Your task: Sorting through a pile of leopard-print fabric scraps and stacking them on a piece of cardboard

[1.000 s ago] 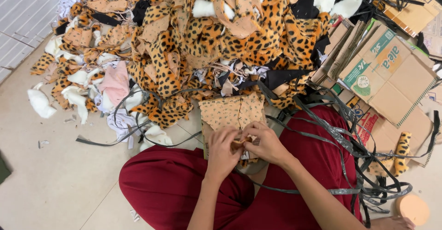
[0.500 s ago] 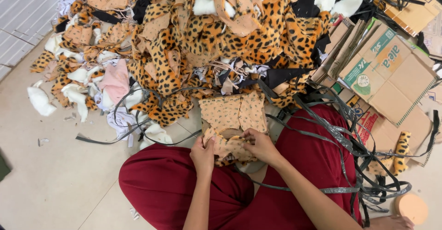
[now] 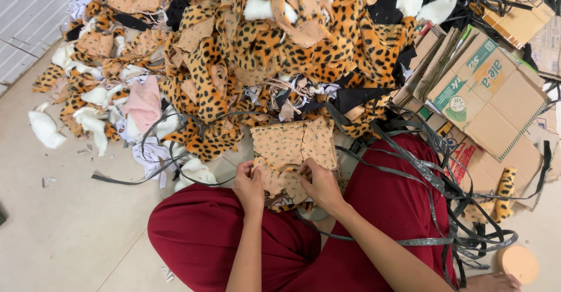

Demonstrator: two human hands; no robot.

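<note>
I sit cross-legged in dark red trousers [image 3: 204, 233] on a pale tiled floor. Both hands grip a tan fabric piece [image 3: 280, 181] with faint leopard spots, its reverse side up. My left hand [image 3: 249, 184] pinches its left edge and my right hand [image 3: 318, 182] pinches its right edge, holding it spread flat. It lies over a small stack of similar tan pieces [image 3: 295, 142] in front of my knees.
A big heap of leopard-print plush scraps [image 3: 263, 47], with white, pink and black bits, fills the floor ahead. Flattened cardboard boxes [image 3: 491, 93] lie to the right. Black plastic strapping [image 3: 444, 181] tangles over my right leg. A round peach-coloured lid [image 3: 517, 264] sits at the bottom right.
A second ago both hands were bunched together over a small folded piece. They have since drawn apart, spreading the fabric flat, and shifted slightly forward onto the stack.
</note>
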